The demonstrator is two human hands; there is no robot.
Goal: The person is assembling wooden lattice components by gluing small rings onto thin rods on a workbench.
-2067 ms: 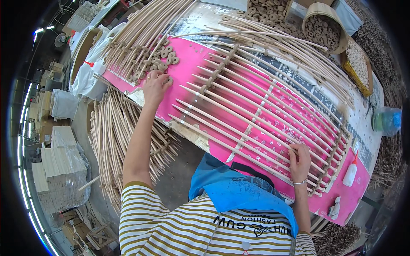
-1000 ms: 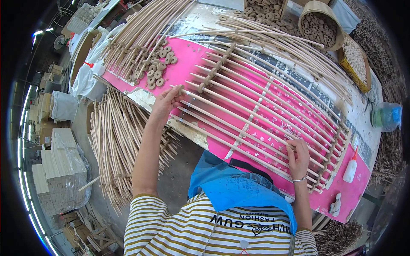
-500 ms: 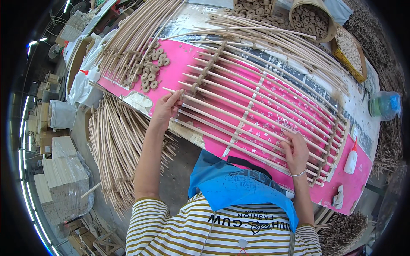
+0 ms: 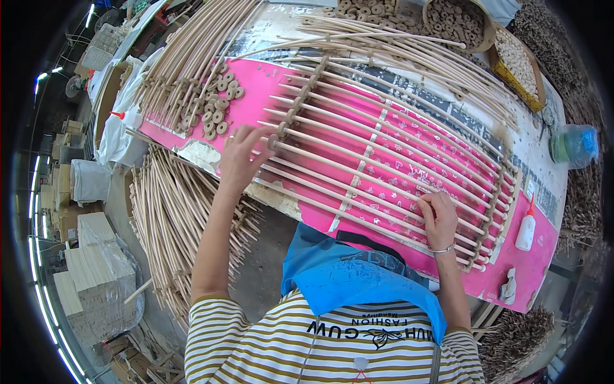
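Observation:
Thin wooden rods [image 4: 358, 173] lie side by side on the pink printed sheet, with ring-shaped wooden discs threaded near both ends. My left hand [image 4: 240, 157] is at the near left ends, its fingers apart around the pointed tip of one rod. A wooden ring [image 4: 272, 142] sits on that rod just beyond my fingertips. Farther right, my right hand [image 4: 439, 217] has its thumb and fingers pinched together on a rod; the exact grip is partly hidden. Another row of rings [image 4: 495, 205] crosses the rods' right ends.
Loose rings [image 4: 220, 105] and a rod bundle [image 4: 192, 57] lie at the left. A white glue bottle [image 4: 526, 232] with a red tip is at the right. Behind stand a tub of rings [image 4: 457, 29] and a yellow box [image 4: 517, 70]. More rods [image 4: 185, 217] lean below the table's left edge.
My left hand has come off the ring toward the left, and its fingers have spread. The right hand stays at the rods. The whole view has shifted slightly.

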